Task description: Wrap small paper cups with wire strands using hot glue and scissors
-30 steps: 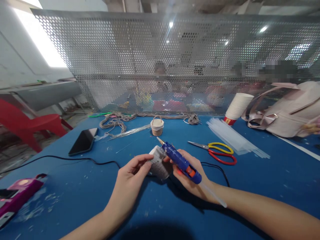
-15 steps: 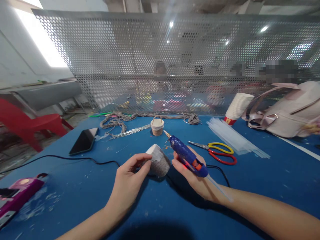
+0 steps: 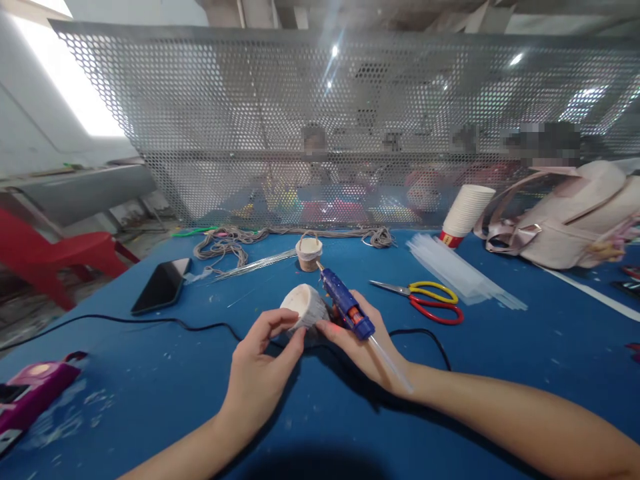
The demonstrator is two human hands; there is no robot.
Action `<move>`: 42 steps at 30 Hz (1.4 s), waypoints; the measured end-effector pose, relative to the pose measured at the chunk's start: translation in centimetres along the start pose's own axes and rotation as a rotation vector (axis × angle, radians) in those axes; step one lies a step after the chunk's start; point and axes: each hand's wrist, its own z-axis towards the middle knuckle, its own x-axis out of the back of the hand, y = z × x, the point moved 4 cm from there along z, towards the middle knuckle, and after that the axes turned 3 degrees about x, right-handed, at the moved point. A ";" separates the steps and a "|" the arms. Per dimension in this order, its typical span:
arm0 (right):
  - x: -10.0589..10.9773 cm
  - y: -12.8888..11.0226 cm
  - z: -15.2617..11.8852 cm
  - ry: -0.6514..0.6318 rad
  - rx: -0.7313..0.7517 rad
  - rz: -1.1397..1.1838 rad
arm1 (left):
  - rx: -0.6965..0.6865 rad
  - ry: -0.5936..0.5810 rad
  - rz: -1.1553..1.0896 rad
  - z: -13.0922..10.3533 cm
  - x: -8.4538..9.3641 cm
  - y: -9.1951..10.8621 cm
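Between both hands is a small paper cup [image 3: 312, 305] wrapped in grey cord, tilted with its pale open mouth up and to the left. My left hand [image 3: 270, 350] pinches the cup's rim between thumb and fingers. A blue hot glue gun [image 3: 346, 301] is gripped in my right hand [image 3: 361, 347], its nozzle pointing away and a clear glue stick trailing from its back end. The right fingertips are close against the cup's right side; whether they touch it is hard to tell. Beyond the cup stands a little handled basket [image 3: 309, 252] with a white lining.
Scissors [image 3: 430, 297] with yellow and red handles lie right, near clear glue sticks [image 3: 463, 273], stacked paper cups [image 3: 467, 210] and a pale backpack [image 3: 570, 220]. Left are a phone [image 3: 161, 285], grey cord [image 3: 223, 245], a black cable [image 3: 165, 320] and a purple power strip [image 3: 37, 393]. A perforated metal screen [image 3: 210, 120] stands behind.
The cup has turned so its open mouth now shows. My right hand and the glue gun have moved left, closer to the cup. The whole view has shifted slightly.
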 end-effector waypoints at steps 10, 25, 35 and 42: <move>-0.1 0.4 -0.1 -0.013 -0.017 0.067 | -0.044 -0.014 -0.025 -0.1 0.0 -0.4; -0.1 1.1 -0.2 -0.023 0.047 0.009 | 0.135 -0.044 -0.063 0.2 -0.2 -0.4; 0.2 1.2 -0.1 -0.066 0.119 -0.015 | 0.155 -0.097 -0.117 0.3 -0.4 -1.1; 1.3 -1.0 -0.1 -0.052 0.124 -0.061 | 0.142 -0.118 -0.158 0.5 -0.4 -1.0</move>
